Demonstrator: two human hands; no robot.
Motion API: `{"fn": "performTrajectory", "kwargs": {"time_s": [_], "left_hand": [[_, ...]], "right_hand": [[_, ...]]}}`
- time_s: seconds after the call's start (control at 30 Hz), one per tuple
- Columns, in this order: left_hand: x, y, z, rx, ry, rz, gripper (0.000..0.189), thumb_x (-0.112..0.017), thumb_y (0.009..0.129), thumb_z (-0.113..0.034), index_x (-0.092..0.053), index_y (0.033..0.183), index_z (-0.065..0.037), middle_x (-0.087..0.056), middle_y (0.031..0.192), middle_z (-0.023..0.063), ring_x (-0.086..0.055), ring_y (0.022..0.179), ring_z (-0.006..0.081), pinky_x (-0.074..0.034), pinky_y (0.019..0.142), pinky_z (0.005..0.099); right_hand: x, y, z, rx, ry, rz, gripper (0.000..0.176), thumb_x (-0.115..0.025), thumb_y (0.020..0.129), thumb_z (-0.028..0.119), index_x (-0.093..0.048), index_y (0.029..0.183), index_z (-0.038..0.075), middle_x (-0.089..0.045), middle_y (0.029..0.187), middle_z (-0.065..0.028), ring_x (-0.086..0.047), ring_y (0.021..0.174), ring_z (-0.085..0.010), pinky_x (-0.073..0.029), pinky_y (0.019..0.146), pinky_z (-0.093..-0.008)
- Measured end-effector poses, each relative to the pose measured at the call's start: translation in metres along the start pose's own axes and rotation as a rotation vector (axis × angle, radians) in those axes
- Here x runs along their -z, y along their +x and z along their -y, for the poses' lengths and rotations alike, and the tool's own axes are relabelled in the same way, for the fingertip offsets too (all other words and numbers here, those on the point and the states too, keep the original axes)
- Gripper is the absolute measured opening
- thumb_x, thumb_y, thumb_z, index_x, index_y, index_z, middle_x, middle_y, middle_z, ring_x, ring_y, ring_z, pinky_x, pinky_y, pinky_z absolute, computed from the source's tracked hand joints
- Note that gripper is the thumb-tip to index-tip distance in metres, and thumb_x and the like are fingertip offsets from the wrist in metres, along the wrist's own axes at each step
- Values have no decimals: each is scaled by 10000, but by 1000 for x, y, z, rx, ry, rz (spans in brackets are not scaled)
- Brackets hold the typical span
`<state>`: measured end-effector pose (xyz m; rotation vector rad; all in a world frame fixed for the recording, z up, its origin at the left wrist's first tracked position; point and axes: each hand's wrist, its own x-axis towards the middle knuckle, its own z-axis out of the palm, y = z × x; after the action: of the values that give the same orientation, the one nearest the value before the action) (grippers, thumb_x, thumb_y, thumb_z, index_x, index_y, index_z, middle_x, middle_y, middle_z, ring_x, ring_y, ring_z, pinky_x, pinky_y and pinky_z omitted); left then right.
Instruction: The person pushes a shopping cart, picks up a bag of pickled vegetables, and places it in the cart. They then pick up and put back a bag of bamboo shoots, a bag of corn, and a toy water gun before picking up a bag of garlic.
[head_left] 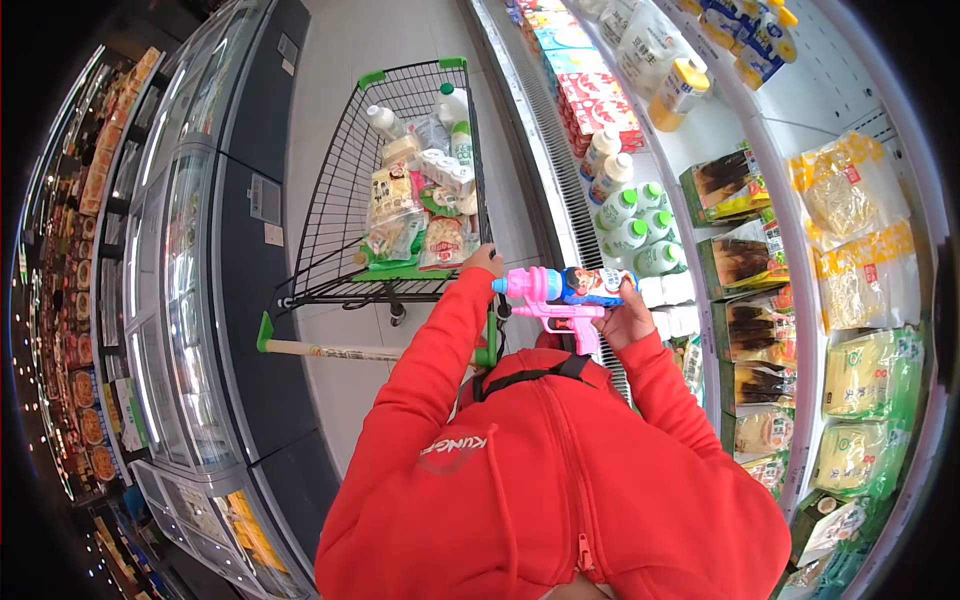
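My right hand (625, 318) is closed around a pink and blue toy water gun (545, 290) with a dark blue printed bottle (595, 284) lying along its top. Its blue nozzle points left, toward the cart. My left hand (485, 260) is closed at the near right corner of the black wire shopping cart (335, 200), apparently on its rim; the fingers are partly hidden. Inside the cart lie several groceries, among them a white bottle (384, 122), a green-labelled bottle (462, 145), a yellowish food pack (392, 190) and a red-labelled bag (443, 242).
Close on my right runs a chilled shelf with green-capped bottles (627, 235), red cartons (598, 98), boxed goods (742, 265) and bagged noodles (840, 195). A long glass-door freezer (180, 230) lines the left side. Tiled floor (335, 40) stretches ahead between them.
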<state>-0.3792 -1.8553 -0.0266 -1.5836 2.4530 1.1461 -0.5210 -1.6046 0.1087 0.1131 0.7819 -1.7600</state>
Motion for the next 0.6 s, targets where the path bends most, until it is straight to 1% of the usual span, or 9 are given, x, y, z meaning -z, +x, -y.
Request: {"fn": "performTrajectory", "kwargs": {"time_s": [0.07,0.17,0.2,0.3,0.4,0.5,0.53,0.6], "left_hand": [[25,-11,-14,-127,-179,103,363,-496,875,-286,-558,1132,-36,-633,1020,144,-603,941,247,-454,824,314],[39,-11,-10,-73,-916,326,416,-432,926,-352,-537,1145,-15,-628,1037,123,-592,942,230,-436,845,313],[67,-32,-31,-22,-963,318,463,-391,942,-397,-540,1128,-1,-627,1040,125,-581,982,247,-426,875,358],[87,-38,-12,-41,-1212,353,524,-376,933,-452,-523,1146,3,-607,1074,156,-559,1029,253,-424,899,392],[115,-45,-15,-146,-1430,461,586,-353,922,-496,-494,1176,13,-572,1125,186,-534,1074,276,-417,923,426],[135,-45,-16,-172,-1445,570,602,-325,930,-491,-472,1194,30,-586,1092,196,-556,1043,276,-413,944,396],[140,-44,-13,-123,-1473,601,621,-330,918,-515,-462,1218,12,-550,1155,196,-514,1099,305,-393,960,431],[138,-27,-8,-152,-1553,643,616,-344,916,-508,-456,1224,13,-545,1163,198,-506,1110,309,-389,965,433]], "right_hand": [[-10,-5,-2,-10,-27,7,406,-593,834,330,-475,1155,111,-595,1071,-65,-606,928,-216,-516,709,-350],[-8,2,-9,8,9,18,379,-590,839,321,-480,1142,121,-588,1080,-67,-597,948,-226,-513,721,-365],[-10,3,-13,2,26,4,369,-588,842,315,-481,1138,123,-587,1082,-68,-596,950,-228,-513,724,-369],[-25,6,-25,-7,69,-16,335,-580,852,291,-480,1124,123,-587,1074,-69,-593,958,-229,-515,728,-380],[-46,7,-32,-9,59,23,332,-567,862,287,-477,1136,121,-594,1076,-72,-600,952,-219,-520,726,-360],[-58,9,-42,-20,53,21,338,-564,864,300,-488,1140,120,-600,1075,-72,-606,940,-220,-517,743,-349],[-63,9,-46,-20,58,17,341,-567,863,304,-489,1139,121,-600,1075,-72,-605,941,-221,-516,748,-351],[-66,14,-51,-9,69,23,346,-571,859,313,-491,1137,122,-600,1074,-73,-604,942,-223,-514,758,-354]]}}
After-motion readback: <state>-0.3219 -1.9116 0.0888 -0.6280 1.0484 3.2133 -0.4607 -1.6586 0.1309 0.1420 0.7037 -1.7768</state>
